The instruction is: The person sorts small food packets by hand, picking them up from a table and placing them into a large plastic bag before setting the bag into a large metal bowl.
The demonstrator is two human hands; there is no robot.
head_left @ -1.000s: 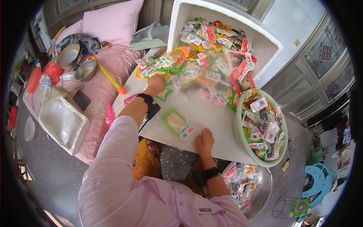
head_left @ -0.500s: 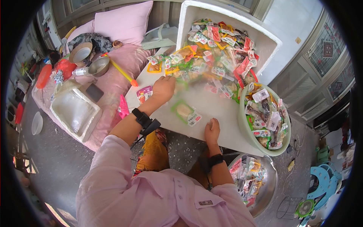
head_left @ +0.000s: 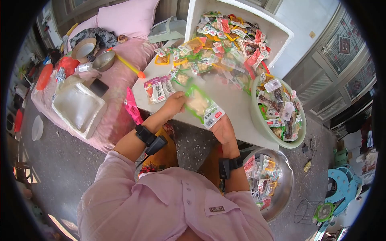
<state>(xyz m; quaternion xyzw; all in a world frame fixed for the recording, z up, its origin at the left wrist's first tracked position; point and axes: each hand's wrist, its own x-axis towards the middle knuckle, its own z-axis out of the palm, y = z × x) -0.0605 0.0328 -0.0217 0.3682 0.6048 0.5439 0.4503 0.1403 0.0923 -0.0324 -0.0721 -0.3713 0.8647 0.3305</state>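
Note:
A green-edged clear packet [head_left: 198, 103] with pale food inside is held up between my hands over the front edge of the white table [head_left: 161, 109]. My left hand [head_left: 175, 103] pinches its left edge. At its lower right corner, by the white label, is my right hand [head_left: 223, 128], its fingers closed around that corner and partly hidden. Two packets with purple and white labels [head_left: 155, 90] lie on the table left of my left hand. Beyond my hands, a heap of mixed packets [head_left: 209, 56] spreads from a tipped foam box [head_left: 281, 30].
A pale green tub [head_left: 257, 120] full of packets stands at the table's right end. Below it, a metal basin [head_left: 283, 188] holds more packets. To the left, a pink-covered bed [head_left: 132, 52] carries a foam box [head_left: 76, 110], bowls and a yellow stick [head_left: 129, 66].
The green-edged packet has risen from the table into both hands. My left hand has come down and right to it. The purple-labelled packets now show more fully, with a second one visible.

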